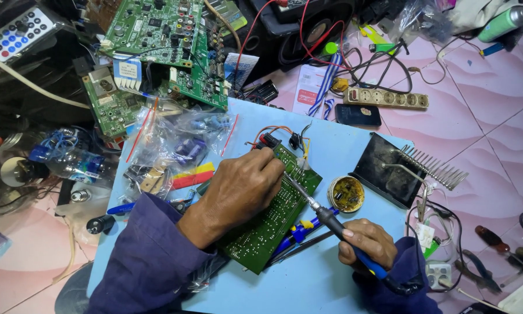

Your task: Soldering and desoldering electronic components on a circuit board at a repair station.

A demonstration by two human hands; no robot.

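The green rectangular printed circuit board lies solder-side up, slanted across the light blue table, its far corner toward the stacked boards and its near corner toward the person; that face is up so the joints can be reached from above. The left hand lies flat over the board's upper half, fingers pressed down and curled at the far edge, which in my judgement pins the board against sliding; whether a strand of solder is pinched under the fingertips cannot be told. The right hand has its grip closed pen-fashion around the blue-and-black handle of a soldering iron, held low and slanted so the metal tip meets the board just beside the left fingertips. Red, orange and black wires with a small black component trail off the board's far end. Just beside the board's right edge stands a round open tin of yellowish flux, within easy reach of the tip. Beyond it rests a black metal plate with a silver finned heat sink. To the left lie clear plastic bags of small parts, and behind them several green circuit boards are stacked. A beige power strip sits on the pink tiled floor.
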